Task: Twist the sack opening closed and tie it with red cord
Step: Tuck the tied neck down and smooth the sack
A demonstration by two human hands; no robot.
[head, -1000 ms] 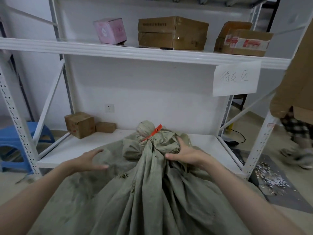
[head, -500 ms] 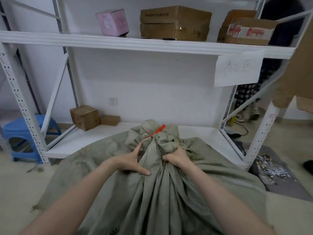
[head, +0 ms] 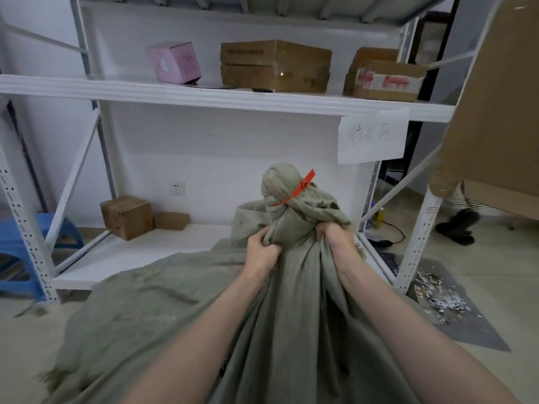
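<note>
Both hands clenched on gathered cloth just below the neck of the grey-green fabric sack [head: 291, 301]: left hand [head: 260, 253] on the left fold, right hand [head: 335, 236] on the right. Thin red cord [head: 294, 193] cinches the bunched neck above them, apparently fastened. Sack leans against the white metal shelf [head: 140, 252].

Looks like a storeroom / small warehouse w/ parcels. White steel shelving rack [head: 221, 96] w/ perforated uprights holds brown cartons [head: 275, 65], a taped parcel [head: 385, 80] and a pink box [head: 174, 62]. Handwritten paper label [head: 373, 135] hangs on the shelf edge. More cartons [head: 127, 215] sit on the bottom shelf. Bare tiled floor [head: 495, 275], plain white walls, blue plastic stool [head: 17, 252].
</note>
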